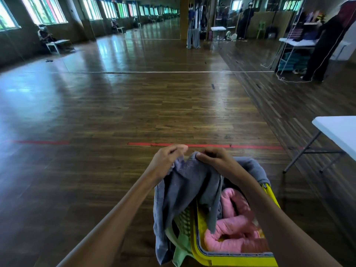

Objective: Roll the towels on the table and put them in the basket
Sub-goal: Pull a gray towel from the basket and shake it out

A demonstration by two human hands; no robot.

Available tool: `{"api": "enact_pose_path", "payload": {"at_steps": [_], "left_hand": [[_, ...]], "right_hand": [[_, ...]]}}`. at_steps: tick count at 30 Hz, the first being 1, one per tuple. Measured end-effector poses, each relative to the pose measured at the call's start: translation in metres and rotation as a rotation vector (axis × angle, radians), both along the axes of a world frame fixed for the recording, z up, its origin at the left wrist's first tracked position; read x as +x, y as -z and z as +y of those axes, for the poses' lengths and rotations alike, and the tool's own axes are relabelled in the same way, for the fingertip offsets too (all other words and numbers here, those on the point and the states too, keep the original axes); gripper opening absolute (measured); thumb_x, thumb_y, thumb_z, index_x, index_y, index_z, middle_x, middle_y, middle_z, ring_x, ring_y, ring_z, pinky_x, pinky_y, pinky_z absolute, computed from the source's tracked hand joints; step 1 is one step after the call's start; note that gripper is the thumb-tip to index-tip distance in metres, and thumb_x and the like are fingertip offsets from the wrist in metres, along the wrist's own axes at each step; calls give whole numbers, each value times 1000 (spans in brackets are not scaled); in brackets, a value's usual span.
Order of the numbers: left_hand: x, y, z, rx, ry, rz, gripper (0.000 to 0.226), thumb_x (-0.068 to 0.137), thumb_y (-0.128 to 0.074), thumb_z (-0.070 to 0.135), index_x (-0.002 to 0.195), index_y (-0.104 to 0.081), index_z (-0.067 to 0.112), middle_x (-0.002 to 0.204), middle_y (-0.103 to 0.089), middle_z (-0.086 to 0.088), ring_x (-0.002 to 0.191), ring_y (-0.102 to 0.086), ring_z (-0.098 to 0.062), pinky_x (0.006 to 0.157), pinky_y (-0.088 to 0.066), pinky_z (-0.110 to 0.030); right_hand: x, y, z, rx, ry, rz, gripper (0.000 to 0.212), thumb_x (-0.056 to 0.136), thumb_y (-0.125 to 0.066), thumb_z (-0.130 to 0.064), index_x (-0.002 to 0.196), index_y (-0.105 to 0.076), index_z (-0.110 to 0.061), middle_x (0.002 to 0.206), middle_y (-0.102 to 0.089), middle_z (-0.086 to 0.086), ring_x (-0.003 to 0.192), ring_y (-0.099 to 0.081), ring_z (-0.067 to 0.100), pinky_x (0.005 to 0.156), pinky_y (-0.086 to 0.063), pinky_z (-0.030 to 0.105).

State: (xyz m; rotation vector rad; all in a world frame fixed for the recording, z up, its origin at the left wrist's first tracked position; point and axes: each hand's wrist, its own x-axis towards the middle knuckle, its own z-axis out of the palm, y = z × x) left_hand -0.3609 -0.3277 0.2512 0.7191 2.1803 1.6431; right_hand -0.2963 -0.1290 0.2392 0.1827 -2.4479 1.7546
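Observation:
A grey towel hangs unrolled in front of me, above the left side of a yellow basket. My left hand grips its upper left edge and my right hand pinches the top edge beside it. The towel drapes down over the basket's left rim. Inside the basket lies a pink towel, loosely bundled. More grey cloth lies over the basket's far rim. The white table stands to the right, with only its corner in view.
The basket rests on a green plastic stool. Wooden floor with a red tape line stretches ahead. A person stands by another table at the far right. Mirrors and windows line the walls.

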Motion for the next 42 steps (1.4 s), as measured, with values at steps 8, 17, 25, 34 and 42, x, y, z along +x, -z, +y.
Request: {"api": "enact_pose_path", "payload": {"at_steps": [8, 17, 25, 34, 42], "left_hand": [[-1, -2, 0, -39, -40, 150, 10, 87, -64, 23, 77, -65, 21, 85, -62, 1, 77, -57, -8, 72, -43, -18], [-10, -2, -12, 102, -243, 30, 21, 99, -43, 4, 91, -61, 12, 79, -59, 1, 64, -55, -6, 59, -45, -17], [15, -10, 10, 16, -47, 54, 33, 94, -46, 44, 88, -73, 26, 96, -70, 8, 95, -61, 1, 83, -46, -21], [10, 0, 7, -67, -139, 296, 15, 88, -64, 19, 95, -70, 31, 98, -66, 12, 96, -59, 2, 84, -43, -17], [-12, -11, -18, 172, -132, 57, 25, 92, -51, -2, 95, -71, 13, 95, -70, 3, 91, -64, -5, 81, -45, -19]], "right_hand": [[-3, -8, -2, 77, -57, -82, 32, 93, -63, -29, 79, -65, -1, 70, -56, 0, 67, -50, 10, 61, -39, 25], [3, 13, 14, -21, 21, -123, 30, 91, -63, -33, 75, -60, -8, 70, -52, -1, 69, -48, 12, 65, -38, 33], [-12, -10, -11, 54, 43, -27, 28, 94, -62, -25, 69, -60, -14, 65, -54, -9, 65, -47, 2, 60, -38, 23], [-15, -11, -10, 108, 66, -41, 23, 89, -68, -32, 69, -63, -21, 65, -58, -6, 64, -52, 6, 60, -40, 27], [0, 20, 26, 105, 65, -77, 27, 81, -64, -36, 67, -55, -15, 63, -46, -5, 62, -43, 10, 59, -32, 33]]}}
